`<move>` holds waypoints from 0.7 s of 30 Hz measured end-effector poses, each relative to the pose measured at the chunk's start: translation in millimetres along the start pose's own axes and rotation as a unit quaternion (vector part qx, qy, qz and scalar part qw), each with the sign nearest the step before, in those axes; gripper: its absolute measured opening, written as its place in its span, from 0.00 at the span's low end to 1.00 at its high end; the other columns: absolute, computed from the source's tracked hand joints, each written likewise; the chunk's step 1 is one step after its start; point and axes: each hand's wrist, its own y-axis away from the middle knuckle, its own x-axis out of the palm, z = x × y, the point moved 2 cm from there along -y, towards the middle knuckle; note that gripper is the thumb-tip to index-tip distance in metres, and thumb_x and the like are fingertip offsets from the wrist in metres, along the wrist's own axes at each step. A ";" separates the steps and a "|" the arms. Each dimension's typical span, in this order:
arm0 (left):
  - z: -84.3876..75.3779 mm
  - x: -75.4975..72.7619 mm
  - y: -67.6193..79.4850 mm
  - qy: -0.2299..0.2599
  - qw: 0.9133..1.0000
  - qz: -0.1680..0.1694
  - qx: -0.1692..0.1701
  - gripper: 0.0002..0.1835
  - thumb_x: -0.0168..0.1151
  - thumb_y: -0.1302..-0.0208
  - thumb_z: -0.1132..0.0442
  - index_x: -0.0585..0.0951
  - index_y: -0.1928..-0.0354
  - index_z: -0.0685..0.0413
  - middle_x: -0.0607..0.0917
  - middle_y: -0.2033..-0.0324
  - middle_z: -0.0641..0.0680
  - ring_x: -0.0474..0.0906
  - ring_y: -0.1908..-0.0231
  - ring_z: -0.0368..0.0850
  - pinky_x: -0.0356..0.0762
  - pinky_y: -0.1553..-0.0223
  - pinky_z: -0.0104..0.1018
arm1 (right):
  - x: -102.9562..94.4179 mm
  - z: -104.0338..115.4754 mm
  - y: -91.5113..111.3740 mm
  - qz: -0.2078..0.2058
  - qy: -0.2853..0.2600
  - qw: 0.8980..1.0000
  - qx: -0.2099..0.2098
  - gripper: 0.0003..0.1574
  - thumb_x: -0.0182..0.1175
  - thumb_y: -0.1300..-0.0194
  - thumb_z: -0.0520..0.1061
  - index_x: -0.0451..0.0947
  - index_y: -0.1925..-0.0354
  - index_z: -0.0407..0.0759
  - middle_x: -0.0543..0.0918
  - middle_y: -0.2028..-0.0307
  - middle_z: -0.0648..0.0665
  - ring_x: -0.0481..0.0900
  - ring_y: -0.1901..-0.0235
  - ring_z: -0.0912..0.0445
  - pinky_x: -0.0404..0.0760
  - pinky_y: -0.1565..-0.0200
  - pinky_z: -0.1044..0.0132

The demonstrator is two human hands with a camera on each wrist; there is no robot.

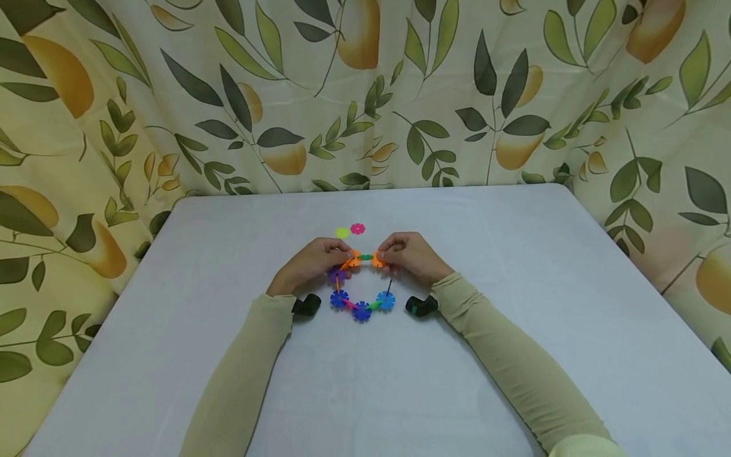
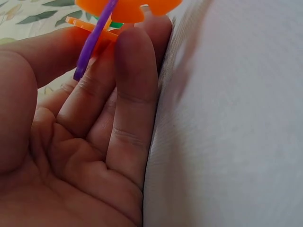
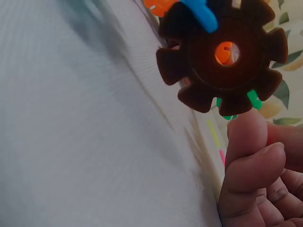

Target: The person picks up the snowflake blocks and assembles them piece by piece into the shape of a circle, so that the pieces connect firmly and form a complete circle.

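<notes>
A loop of notched plastic discs, linked edge to edge, lies between the hands in the head view. Dark blue discs (image 1: 362,311) and a light blue disc (image 1: 386,300) form its near side, joined by pink and green ones. My left hand (image 1: 311,261) pinches an orange disc (image 1: 355,258) at the far side, beside a purple disc (image 2: 96,40). Across a green disc (image 1: 365,258), my right hand (image 1: 415,257) pinches another orange disc (image 1: 377,259). A dark brown disc (image 3: 175,66) stands large before the right fingers in the right wrist view, with a blue disc slotted into it.
Beyond the hands, a yellow disc (image 1: 342,233) and a pink disc (image 1: 358,228) lie loose on the white-covered table (image 1: 491,381). Black wrist devices (image 1: 307,306) sit at both cuffs. A leaf-patterned curtain (image 1: 365,95) hangs behind and along the sides.
</notes>
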 end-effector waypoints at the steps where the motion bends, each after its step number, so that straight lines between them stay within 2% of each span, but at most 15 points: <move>1: -0.2 0.0 0.3 -0.001 1.000 -0.001 0.000 0.13 0.60 0.18 0.59 0.86 0.47 0.61 0.92 0.61 0.57 0.85 0.65 0.48 0.77 0.50 0.41 | 0.7 -0.1 -0.3 0.001 -0.005 1.000 0.001 0.07 0.66 0.28 0.33 0.82 0.53 0.28 0.87 0.71 0.42 0.80 0.77 0.56 0.80 0.72 0.68; 6: -1.2 1.3 1.7 0.005 1.000 -0.006 -0.007 0.12 0.59 0.17 0.59 0.86 0.50 0.60 0.91 0.62 0.58 0.83 0.65 0.48 0.75 0.56 0.39 | 3.4 0.8 0.1 0.007 -0.009 1.000 -0.008 0.08 0.65 0.27 0.30 0.80 0.52 0.25 0.87 0.70 0.39 0.81 0.77 0.56 0.80 0.72 0.68; 14: -4.1 4.1 3.6 0.045 0.999 -0.006 -0.026 0.10 0.58 0.17 0.61 0.82 0.52 0.62 0.91 0.60 0.60 0.82 0.68 0.46 0.75 0.68 0.31 | 7.1 -0.4 -0.6 0.001 -0.002 1.000 -0.019 0.03 0.64 0.28 0.28 0.82 0.58 0.32 0.87 0.70 0.38 0.80 0.79 0.56 0.81 0.73 0.68; 21: -4.2 3.1 4.2 0.032 0.999 -0.013 -0.031 0.10 0.57 0.17 0.61 0.82 0.52 0.61 0.92 0.58 0.59 0.82 0.67 0.46 0.75 0.68 0.31 | 10.5 -0.8 -3.3 0.001 -0.008 1.000 -0.029 0.03 0.64 0.27 0.27 0.81 0.58 0.31 0.86 0.69 0.37 0.81 0.79 0.56 0.81 0.73 0.68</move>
